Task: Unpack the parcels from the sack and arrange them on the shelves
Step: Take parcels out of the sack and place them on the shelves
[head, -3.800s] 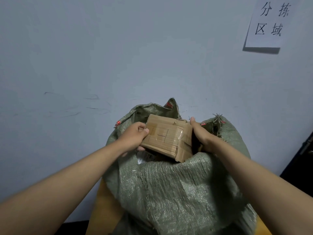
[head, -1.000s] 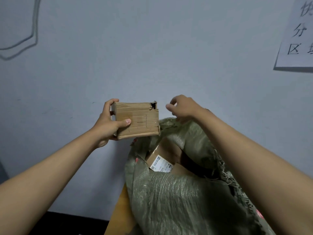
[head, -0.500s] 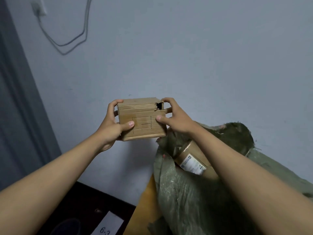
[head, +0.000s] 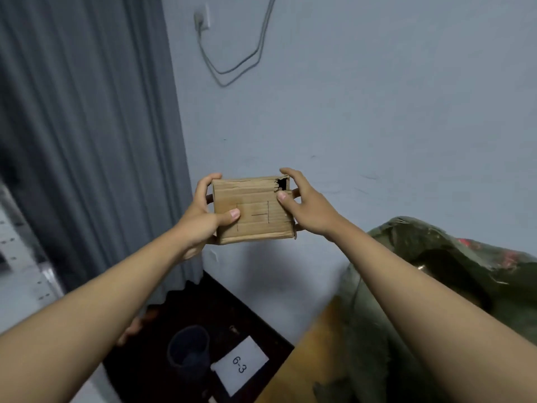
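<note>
Since half a second ago the view has swung left: the grey curtain (head: pixel 84 135) now fills the 9 to 11 o'clock part of the head view, and the sack (head: pixel 453 286) has slid out toward 4 o'clock. A second earlier only the left hand held the parcel; both hold it now.

Head view: the cardboard parcel (head: pixel 252 210) sits at the middle of the picture, raised in front of the pale wall (head: pixel 377 112), clear of the sack and well above the floor. Its corner at 1 o'clock is torn, leaving a dark hole. Thin pen lines mark its near face. The left hand (head: pixel 203 219) grips the parcel's 9 o'clock side, thumb pressed on the near face and fingers curled round the far edge. The right hand (head: pixel 305 205) grips the 3 o'clock side in the same way, thumb just below the torn corner, forefinger over the top edge. Neither hand is spread.

The green woven sack slumps open at 4 o'clock, its mouth dark; what lies inside cannot be told. At 12 o'clock a white plug (head: pixel 202 20) sits in the wall with two cables (head: pixel 232 71) looping down from it. At 6 o'clock, on the dark floor (head: pixel 232 309), stands a dark cup (head: pixel 189 350) beside a white label (head: pixel 239 365) reading 6-3. Pale metal shelving (head: pixel 20 257) shows at 9 o'clock.
</note>
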